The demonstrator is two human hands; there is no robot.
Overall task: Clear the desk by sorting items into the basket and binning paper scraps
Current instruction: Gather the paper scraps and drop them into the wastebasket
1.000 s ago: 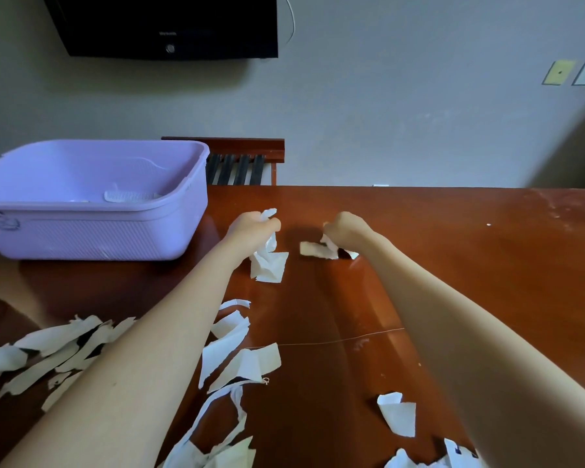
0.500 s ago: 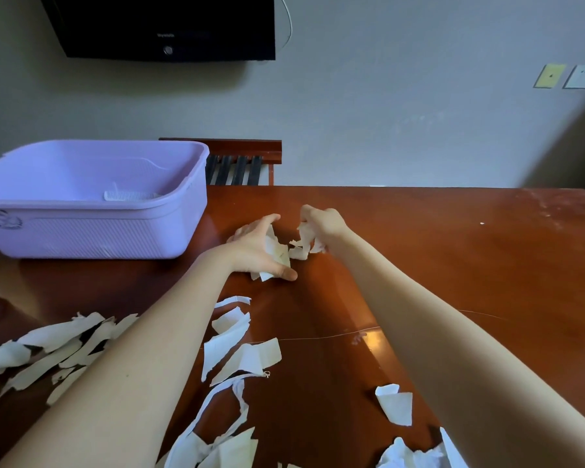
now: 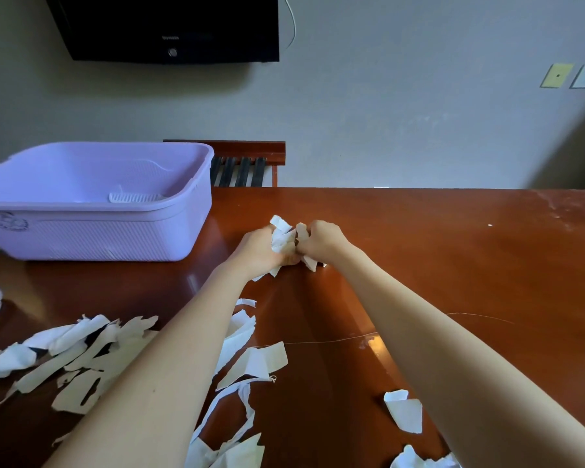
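Here, torn strips (image 3: 92, 346) litter the desk (image 3: 453, 265) beside the basket (image 3: 92, 231); my left hand (image 3: 259, 248) and right hand (image 3: 321, 241) clench 1 paper wad (image 3: 284, 236) between them.

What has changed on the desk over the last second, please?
The left hand and right hand moved together. The scrap that lay between them has been picked up, and both hands now grip one bunch of scraps. The basket and the loose scraps nearer the person stayed put.
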